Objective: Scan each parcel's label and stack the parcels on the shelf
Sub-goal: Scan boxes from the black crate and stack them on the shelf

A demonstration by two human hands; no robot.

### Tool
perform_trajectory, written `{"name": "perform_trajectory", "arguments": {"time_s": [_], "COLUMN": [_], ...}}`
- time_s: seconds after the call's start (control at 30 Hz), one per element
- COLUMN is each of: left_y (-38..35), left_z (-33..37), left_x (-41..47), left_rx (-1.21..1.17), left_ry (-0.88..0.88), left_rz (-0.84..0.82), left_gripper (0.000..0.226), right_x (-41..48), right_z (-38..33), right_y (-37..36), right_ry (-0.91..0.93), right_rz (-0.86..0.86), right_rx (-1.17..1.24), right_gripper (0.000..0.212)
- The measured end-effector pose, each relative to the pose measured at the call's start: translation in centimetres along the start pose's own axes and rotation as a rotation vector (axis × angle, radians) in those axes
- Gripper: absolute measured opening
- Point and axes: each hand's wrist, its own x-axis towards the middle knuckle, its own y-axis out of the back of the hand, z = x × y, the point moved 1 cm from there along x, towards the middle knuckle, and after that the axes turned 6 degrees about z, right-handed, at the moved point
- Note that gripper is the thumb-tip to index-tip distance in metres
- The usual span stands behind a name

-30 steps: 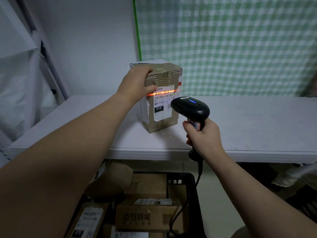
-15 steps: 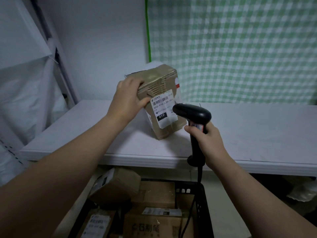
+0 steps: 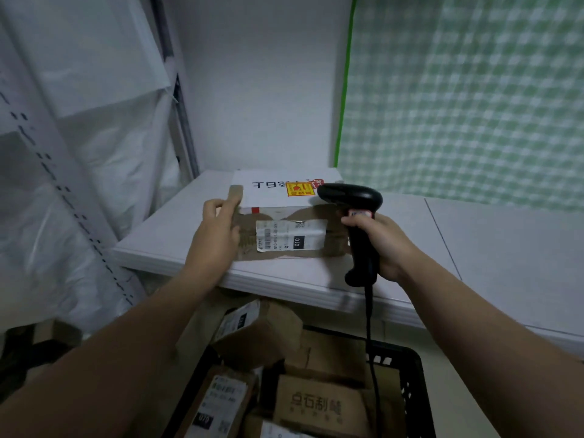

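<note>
A white and brown taped parcel [image 3: 278, 194] lies on its side on the white shelf [image 3: 493, 248], its shipping label [image 3: 289, 235] facing me. My left hand [image 3: 218, 232] grips the parcel's left end, fingers curled over its top edge. My right hand [image 3: 379, 241] holds the black barcode scanner [image 3: 357, 213] by its handle, just right of the parcel, with the scanner head over the parcel's right end. The scanner's cable hangs down in front of the shelf.
Under the shelf edge a black crate [image 3: 414, 374] holds several brown cardboard parcels [image 3: 316, 403]. Plastic sheeting [image 3: 72, 153] and a perforated shelf upright [image 3: 79, 213] stand at the left. A green checked cloth [image 3: 467, 99] hangs behind the shelf.
The parcel stood upright under the red scan line, then my left hand tipped it over; now it lies flat on its side on the shelf. The scan line is gone.
</note>
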Motion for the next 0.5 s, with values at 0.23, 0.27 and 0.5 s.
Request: {"name": "perform_trajectory", "arguments": {"time_s": [0.23,0.27,0.5], "left_y": [-0.6,-1.3,-7.4], "left_z": [3.5,4.8,8.8], "left_x": [2.7,2.7,1.4], "left_rx": [0.208,0.242,0.562], "left_ry": [-0.131,-0.200,-0.433], "left_rz": [0.047,0.023,-0.197], "left_gripper": [0.057,0.058,0.074], "right_x": [0.2,0.3,3.5], "right_z": [-4.8,-5.6,-6.2], "right_y": [1.6,2.3,4.7], "right_ry": [0.047,0.075,0.252], "right_rz": [-0.036,-0.012,0.161], "right_rx": [-0.375,-0.447,-0.780], "right_gripper": [0.013,0.009,0.002]}}
